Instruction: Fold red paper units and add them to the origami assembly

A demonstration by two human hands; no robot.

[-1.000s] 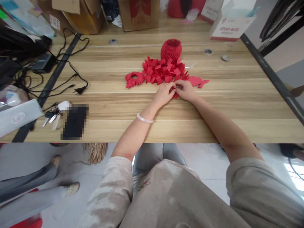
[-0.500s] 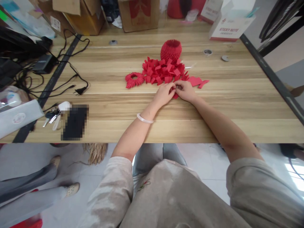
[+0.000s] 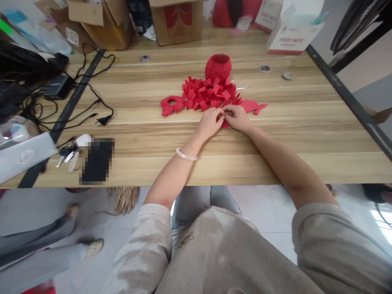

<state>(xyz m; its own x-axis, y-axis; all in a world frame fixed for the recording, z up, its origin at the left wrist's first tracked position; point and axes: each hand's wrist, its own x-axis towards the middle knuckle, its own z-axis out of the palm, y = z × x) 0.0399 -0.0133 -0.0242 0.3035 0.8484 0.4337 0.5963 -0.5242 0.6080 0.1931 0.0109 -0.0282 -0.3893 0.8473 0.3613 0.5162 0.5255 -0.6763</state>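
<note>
My left hand (image 3: 212, 121) and my right hand (image 3: 237, 117) meet at the front of a pile of small folded red paper pieces (image 3: 211, 92). Fingertips of both hands are pinched together, and a bit of red paper (image 3: 225, 124) shows just below them. The fingers mostly hide what they grip. Behind the pile stands a round red vase-like body (image 3: 218, 67) built of folded paper. To its left lies a red folded-paper ring (image 3: 172, 105) with a pointed front. Flat red paper scraps (image 3: 252, 106) are right of my right hand.
A dark pixelated rectangle (image 3: 97, 160) and keys (image 3: 70, 153) lie at the table's left front. Black cables (image 3: 105, 120) trail along the left. Cardboard boxes (image 3: 177, 22) and a sticky note box (image 3: 290, 38) line the back. Another person's legs (image 3: 45, 241) show below left.
The view has shifted slightly. Both hands stay together at the same place before the pile, with hardly any visible movement of the fingers.
</note>
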